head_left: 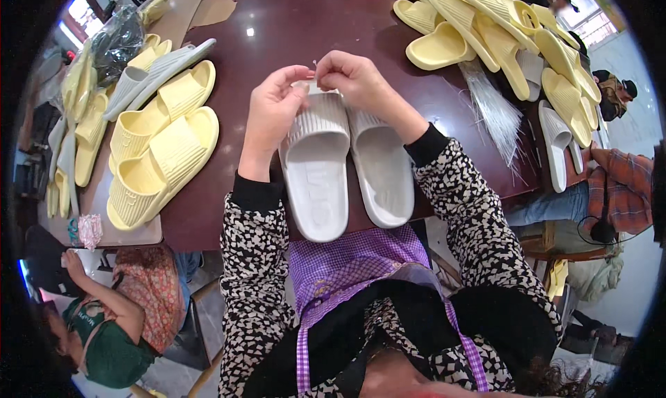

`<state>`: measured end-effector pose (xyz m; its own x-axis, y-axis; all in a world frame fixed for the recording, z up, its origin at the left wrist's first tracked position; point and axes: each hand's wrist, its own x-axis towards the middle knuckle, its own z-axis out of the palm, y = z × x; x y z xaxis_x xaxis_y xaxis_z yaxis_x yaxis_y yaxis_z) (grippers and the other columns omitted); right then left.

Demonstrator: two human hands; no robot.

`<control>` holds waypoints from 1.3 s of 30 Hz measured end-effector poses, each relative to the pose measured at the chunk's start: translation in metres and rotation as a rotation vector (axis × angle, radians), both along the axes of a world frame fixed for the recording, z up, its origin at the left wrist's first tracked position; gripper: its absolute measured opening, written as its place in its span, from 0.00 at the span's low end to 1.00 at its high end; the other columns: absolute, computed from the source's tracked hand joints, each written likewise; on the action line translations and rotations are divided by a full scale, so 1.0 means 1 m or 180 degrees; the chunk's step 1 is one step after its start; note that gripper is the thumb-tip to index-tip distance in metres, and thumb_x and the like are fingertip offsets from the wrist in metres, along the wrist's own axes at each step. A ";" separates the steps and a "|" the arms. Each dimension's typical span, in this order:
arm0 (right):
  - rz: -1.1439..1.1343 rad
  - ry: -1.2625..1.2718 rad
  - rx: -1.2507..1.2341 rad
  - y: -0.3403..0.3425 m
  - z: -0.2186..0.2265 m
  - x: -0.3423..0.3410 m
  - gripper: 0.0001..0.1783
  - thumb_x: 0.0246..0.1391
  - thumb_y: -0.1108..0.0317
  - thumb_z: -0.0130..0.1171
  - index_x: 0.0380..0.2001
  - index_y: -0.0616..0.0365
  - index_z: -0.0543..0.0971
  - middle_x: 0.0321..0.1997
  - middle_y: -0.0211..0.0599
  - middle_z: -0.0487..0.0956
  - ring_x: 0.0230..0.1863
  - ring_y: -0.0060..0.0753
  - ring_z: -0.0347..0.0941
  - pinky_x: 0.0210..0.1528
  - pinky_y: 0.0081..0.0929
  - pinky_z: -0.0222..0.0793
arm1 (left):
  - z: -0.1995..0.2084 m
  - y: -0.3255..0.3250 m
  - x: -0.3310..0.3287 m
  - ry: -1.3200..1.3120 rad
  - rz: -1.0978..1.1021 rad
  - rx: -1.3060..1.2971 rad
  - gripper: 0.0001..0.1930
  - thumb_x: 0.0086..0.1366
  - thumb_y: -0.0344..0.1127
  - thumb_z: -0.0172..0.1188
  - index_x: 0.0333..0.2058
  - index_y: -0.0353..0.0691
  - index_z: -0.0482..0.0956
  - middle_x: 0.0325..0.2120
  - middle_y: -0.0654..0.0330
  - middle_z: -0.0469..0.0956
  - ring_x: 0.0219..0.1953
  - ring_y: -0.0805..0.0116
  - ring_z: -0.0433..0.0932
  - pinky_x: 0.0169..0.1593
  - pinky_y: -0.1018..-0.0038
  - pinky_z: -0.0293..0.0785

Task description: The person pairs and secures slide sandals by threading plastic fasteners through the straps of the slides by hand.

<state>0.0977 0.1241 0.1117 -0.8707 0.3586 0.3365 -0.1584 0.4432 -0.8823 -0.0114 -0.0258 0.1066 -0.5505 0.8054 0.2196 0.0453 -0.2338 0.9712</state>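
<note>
A pair of light grey slide slippers [316,183] lies side by side at the table's near edge, heels toward me. At their toe end, my left hand [279,103] is closed, thumb and forefinger pinched together. My right hand [357,82] meets it from the other side, also in a pinch, over the toe of the right slipper. A tiny pale tip shows between the fingers; what they hold is too small and too hidden to name. The hands cover the front ends of both slippers.
Yellow slippers [163,166] and a grey pair [158,75] lie at left. A pile of yellow slippers [479,27] covers the far right, beside a bundle of thin clear plastic strands [492,114]. Co-workers sit at left [111,335] and right [621,190].
</note>
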 end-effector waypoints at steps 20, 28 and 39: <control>-0.0865 0.0340 -0.0108 -0.016 -0.002 0.025 0.05 0.54 0.77 0.58 0.35 0.64 0.79 0.29 0.27 0.79 0.30 0.15 0.73 0.34 0.16 0.71 | -0.011 0.005 0.013 -0.0097 0.0157 -0.0255 0.06 0.65 0.31 0.58 0.36 0.34 0.78 0.27 0.70 0.76 0.28 0.85 0.70 0.31 0.85 0.66; -0.0967 0.0343 0.0639 -0.022 0.002 0.030 0.03 0.49 0.72 0.62 0.29 0.59 0.81 0.24 0.30 0.80 0.27 0.23 0.71 0.36 0.24 0.69 | -0.008 0.002 0.011 -0.0325 0.0162 -0.0252 0.07 0.67 0.33 0.57 0.37 0.37 0.78 0.27 0.71 0.74 0.25 0.87 0.67 0.28 0.87 0.64; -0.1082 0.0767 0.1291 -0.024 -0.006 0.022 0.01 0.43 0.73 0.59 0.22 0.56 0.79 0.16 0.32 0.75 0.19 0.35 0.70 0.42 0.30 0.63 | -0.006 0.002 0.011 -0.0472 0.0237 -0.0272 0.06 0.66 0.33 0.58 0.36 0.37 0.77 0.26 0.68 0.75 0.22 0.85 0.67 0.27 0.88 0.63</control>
